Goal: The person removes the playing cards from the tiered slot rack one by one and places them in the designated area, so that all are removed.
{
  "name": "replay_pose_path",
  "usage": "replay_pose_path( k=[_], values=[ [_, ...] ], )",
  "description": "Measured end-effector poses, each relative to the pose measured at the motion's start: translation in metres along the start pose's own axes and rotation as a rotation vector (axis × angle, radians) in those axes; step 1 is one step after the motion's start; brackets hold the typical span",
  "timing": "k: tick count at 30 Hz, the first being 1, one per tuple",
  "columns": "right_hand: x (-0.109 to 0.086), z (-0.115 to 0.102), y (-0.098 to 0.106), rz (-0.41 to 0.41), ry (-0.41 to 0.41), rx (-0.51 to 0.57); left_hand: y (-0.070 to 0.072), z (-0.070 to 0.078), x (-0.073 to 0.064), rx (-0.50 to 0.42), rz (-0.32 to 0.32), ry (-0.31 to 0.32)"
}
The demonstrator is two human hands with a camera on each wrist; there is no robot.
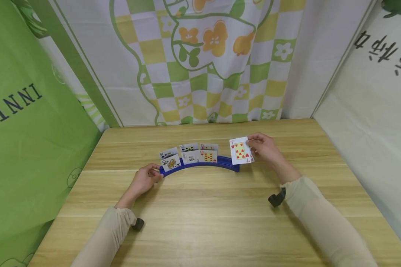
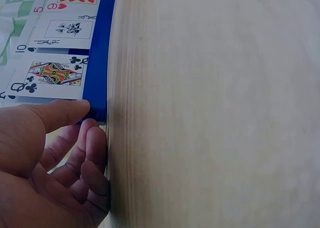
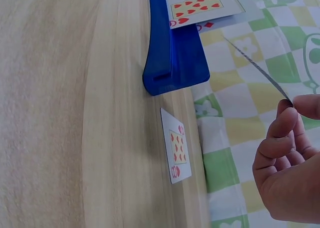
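Note:
A curved blue card holder [image 1: 234,163] stands on the table with playing cards in two rows. In front are a queen of clubs [image 2: 52,77], a joker [image 2: 62,29] and a nine of hearts [image 1: 208,156]; behind them show a king [image 1: 168,152], a ten [image 1: 189,147] and a five [image 3: 251,13]. My left hand [image 1: 145,180] pinches the holder's left end between thumb and finger. Near the right end, my right hand [image 1: 264,146] pinches a seven of hearts [image 1: 240,151] by its edge; it appears edge-on in the right wrist view.
An eight of hearts [image 3: 178,150] lies on the wooden table [image 1: 207,222] just past the holder's right end, mostly hidden by the seven in the head view. A checkered curtain [image 1: 200,85] hangs behind the table, with a green cloth wall [image 1: 26,148] to the left.

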State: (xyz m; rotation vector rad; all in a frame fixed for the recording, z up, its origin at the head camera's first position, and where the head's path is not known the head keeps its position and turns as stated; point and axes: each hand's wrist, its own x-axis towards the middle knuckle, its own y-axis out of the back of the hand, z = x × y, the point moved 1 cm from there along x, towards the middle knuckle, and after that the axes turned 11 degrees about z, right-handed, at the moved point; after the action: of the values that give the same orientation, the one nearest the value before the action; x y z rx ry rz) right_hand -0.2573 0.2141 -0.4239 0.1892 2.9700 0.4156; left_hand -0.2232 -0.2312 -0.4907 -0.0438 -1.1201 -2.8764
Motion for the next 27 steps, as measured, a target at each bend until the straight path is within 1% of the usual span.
replay_pose_path(
  k=[4,10,11,16,18,22,27],
  values=[
    [0.006,0.003,0.003,0.004,-0.024,0.005,0.000,0.000,0.001,0.005,0.006,0.002],
    [0.015,0.006,0.010,0.029,-0.053,-0.021,0.000,0.000,0.002,0.005,0.006,-0.004],
    [0.015,0.004,0.012,0.032,-0.062,-0.018,0.000,0.001,0.002,0.005,0.006,-0.004],
    [0.024,0.011,0.019,0.043,-0.102,0.012,0.001,0.001,0.002,0.007,0.004,0.000],
    [0.029,0.018,0.021,0.048,-0.103,0.020,0.000,0.000,0.001,0.008,0.001,-0.001],
    [0.033,0.024,0.025,0.059,-0.097,0.023,0.000,-0.001,0.000,0.007,-0.002,0.000],
    [0.040,0.032,0.031,0.065,-0.118,0.016,0.000,-0.001,0.000,0.006,-0.001,0.004]
  ],
)
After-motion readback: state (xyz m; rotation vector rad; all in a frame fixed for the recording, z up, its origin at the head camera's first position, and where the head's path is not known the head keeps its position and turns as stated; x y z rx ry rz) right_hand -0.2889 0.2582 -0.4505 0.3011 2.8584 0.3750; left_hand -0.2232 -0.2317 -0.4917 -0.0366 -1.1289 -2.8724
